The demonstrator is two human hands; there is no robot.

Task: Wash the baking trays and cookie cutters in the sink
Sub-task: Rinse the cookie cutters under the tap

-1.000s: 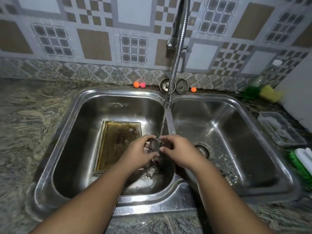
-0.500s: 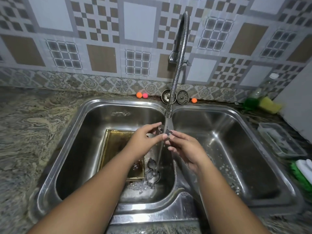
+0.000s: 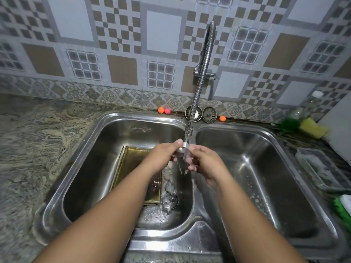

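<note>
The hands are lifting the cookie cutter (image 3: 183,147) up from low in the left basin to just beneath the faucet (image 3: 201,80), so water is now running over it. The left hand (image 3: 162,156) is pinching its rim while the right hand (image 3: 206,165) is curling its fingers against the other side. This one is probably being rinsed. The baking tray (image 3: 131,164) is lying greasy in the sink (image 3: 106,120), with more cutters (image 3: 169,202) just beside it (blurred by splashing). A patterned stone table (image 3: 38,141) is surrounding the sink, a yellow sponge (image 3: 313,128) is sitting at the right, and checked tiles are covering the wall.
</note>
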